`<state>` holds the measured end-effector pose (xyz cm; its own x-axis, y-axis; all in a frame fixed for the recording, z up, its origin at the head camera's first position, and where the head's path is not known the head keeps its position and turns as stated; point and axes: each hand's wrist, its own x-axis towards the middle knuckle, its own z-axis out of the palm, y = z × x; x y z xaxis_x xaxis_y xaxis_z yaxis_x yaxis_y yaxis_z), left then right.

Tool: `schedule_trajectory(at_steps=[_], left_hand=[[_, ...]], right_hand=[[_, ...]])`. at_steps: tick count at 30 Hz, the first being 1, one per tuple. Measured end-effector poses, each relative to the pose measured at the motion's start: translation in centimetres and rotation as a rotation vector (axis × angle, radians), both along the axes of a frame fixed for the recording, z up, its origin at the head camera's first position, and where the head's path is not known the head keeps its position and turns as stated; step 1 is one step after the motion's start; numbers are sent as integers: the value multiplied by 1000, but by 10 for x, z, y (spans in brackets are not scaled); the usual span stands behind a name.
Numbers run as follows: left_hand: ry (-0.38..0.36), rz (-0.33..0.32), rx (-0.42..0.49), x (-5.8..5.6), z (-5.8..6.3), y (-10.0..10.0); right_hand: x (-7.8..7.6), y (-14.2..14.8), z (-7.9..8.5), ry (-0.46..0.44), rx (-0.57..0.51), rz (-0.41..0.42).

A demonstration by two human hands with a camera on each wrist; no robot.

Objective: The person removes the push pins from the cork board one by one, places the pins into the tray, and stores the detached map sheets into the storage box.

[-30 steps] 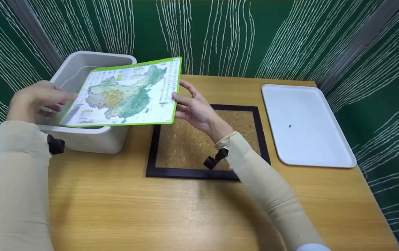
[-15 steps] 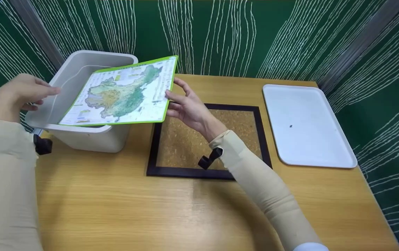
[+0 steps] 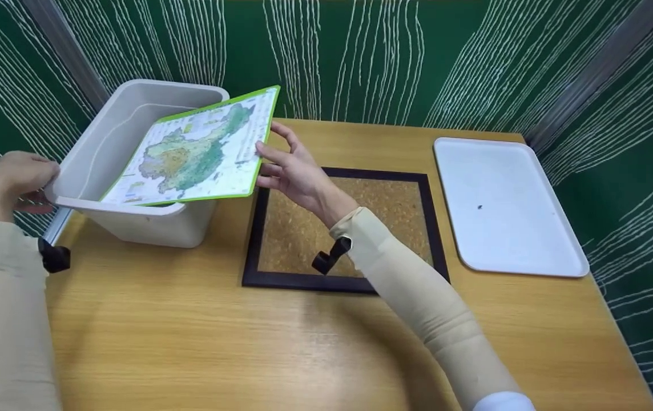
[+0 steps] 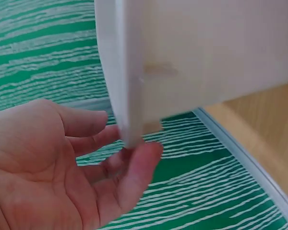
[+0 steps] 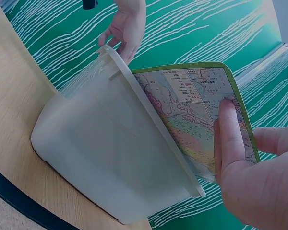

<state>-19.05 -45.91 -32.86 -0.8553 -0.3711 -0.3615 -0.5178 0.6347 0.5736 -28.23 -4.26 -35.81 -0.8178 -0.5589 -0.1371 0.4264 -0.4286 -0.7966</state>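
A thin map board [image 3: 189, 157] with green edges leans over the open grey-white plastic bin [image 3: 192, 228], its lower-left part below the bin's rim. My right hand [image 3: 298, 174] grips the board's right edge, with the thumb on the upper map side. In the right wrist view, its fingers lie against the map on the underside [image 5: 182, 96]. My left hand [image 3: 9, 180] is at the bin's left front corner. In the left wrist view its fingers [image 4: 144, 165] curl at the corner of the rim [image 4: 129, 115]; some contact is hidden.
A cork board [image 3: 295, 240] with a dark frame lies on the wooden table [image 3: 201, 342], partly under my right forearm. At the right is a white tray [image 3: 512, 217] with a small dark mark. Green walls [image 3: 349, 63] with white lines enclose the table.
My left hand has let go of the map board's left edge and moved left and down to the bin's corner. My right hand has shifted the board left, tilting it further into the bin.
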Motion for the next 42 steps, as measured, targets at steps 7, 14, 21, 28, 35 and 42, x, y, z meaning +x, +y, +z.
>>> schedule_trajectory(at_steps=[7, 14, 21, 28, 35, 42], left_hand=[[-40, 2, 106, 5, -7, 8], [-22, 21, 181, 10, -18, 13], [27, 79, 200, 7, -36, 10], [36, 119, 190, 10, -40, 10], [42, 136, 187, 9, -41, 10], [48, 133, 182, 8, -44, 6]], right_hand=[[1, -11, -3, -14, 14, 4], [2, -21, -8, -21, -1, 17], [4, -32, -9, -25, -6, 22], [9, -46, -10, -38, 7, 23], [15, -59, -15, -45, 26, 55], [17, -66, -17, -39, 25, 62]])
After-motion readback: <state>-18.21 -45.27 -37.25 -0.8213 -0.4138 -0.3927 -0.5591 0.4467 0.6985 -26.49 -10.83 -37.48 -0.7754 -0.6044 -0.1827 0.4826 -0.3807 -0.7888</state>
